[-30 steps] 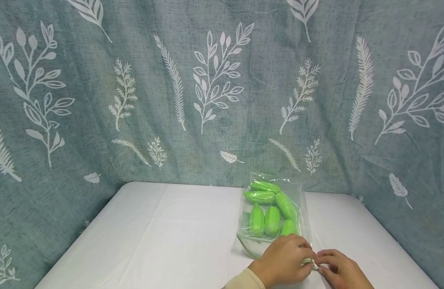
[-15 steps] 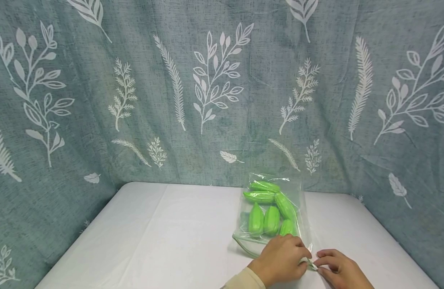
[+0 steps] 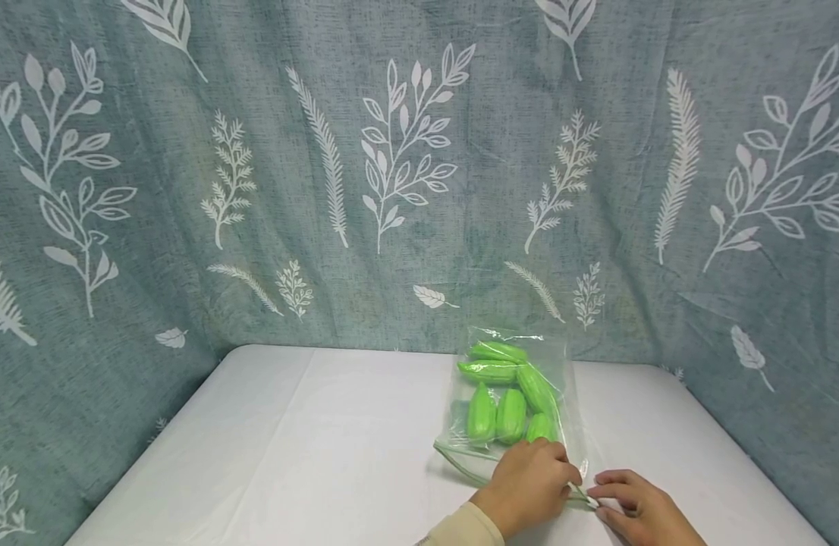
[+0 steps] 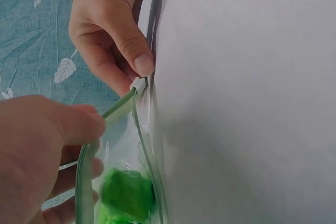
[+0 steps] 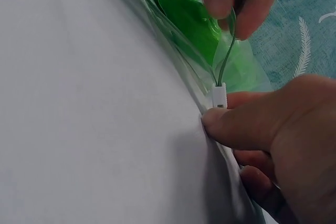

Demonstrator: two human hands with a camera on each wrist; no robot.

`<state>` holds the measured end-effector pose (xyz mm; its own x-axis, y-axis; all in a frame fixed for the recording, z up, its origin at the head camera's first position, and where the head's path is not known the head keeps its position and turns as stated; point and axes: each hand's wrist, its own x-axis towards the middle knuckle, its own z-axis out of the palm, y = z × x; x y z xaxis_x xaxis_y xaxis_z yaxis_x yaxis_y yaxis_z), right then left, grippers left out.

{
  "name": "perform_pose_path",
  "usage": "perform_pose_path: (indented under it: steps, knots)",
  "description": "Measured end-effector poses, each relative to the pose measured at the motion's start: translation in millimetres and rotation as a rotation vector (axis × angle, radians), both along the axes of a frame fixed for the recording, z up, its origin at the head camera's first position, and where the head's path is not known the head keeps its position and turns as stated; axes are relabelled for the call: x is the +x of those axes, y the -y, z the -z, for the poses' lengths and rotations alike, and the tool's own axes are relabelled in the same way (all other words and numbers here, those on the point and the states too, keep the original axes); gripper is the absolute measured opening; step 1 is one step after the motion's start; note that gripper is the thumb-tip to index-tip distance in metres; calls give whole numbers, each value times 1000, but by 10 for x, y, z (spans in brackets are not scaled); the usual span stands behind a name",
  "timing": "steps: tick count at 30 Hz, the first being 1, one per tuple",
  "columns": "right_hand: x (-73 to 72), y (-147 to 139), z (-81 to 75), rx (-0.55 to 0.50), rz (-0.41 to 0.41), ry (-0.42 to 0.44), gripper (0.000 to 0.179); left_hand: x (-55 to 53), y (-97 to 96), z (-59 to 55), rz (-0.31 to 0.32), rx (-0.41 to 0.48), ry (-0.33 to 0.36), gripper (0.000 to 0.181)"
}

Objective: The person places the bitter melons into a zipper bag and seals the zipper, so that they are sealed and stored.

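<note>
A clear slider zip bag point(image 3: 554, 350) lies at the right of the table, holding several green ribbed vegetables point(image 3: 511, 415). Its green-edged mouth point(image 3: 460, 464) faces me and gapes at the left. My left hand point(image 3: 531, 485) pinches one edge of the mouth between thumb and fingers, a short way left of the slider. At the mouth's right corner, my right hand point(image 3: 641, 506) pinches around the white slider point(image 5: 219, 96), thumb on the near side. In the left wrist view the slider point(image 4: 138, 83) sits right at the right hand's fingertips, where the two green edges meet.
The bag rests on a white cloth-covered table point(image 3: 310, 447). A blue-green curtain point(image 3: 406, 288) with white leaf patterns rises behind the table and along both sides.
The bag's left mouth corner has shifted a little left and the mouth's edges lie straighter. Both hands stay nearly in place, still holding the bag; the head view has turned slightly.
</note>
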<state>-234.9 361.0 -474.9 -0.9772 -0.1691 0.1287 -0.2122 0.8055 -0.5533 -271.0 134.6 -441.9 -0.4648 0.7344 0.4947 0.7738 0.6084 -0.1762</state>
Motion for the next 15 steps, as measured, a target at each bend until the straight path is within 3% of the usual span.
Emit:
perform_pose_path:
  steps: [6, 9, 11, 15]
  knots:
    - [9, 1, -4, 3, -2, -3, 18, -24, 3, 15, 0, 58, -79, 18]
    - [8, -12, -1, 25, -24, -30, 14, -37, -7, 18, 0, 59, -86, 15]
    - [7, -25, 18, 37, -49, -75, 11, -36, -15, 16, -2, 56, -86, 14]
    - [18, -45, 89, 52, -108, -247, 10, -23, -25, 3, -1, 58, -80, 15]
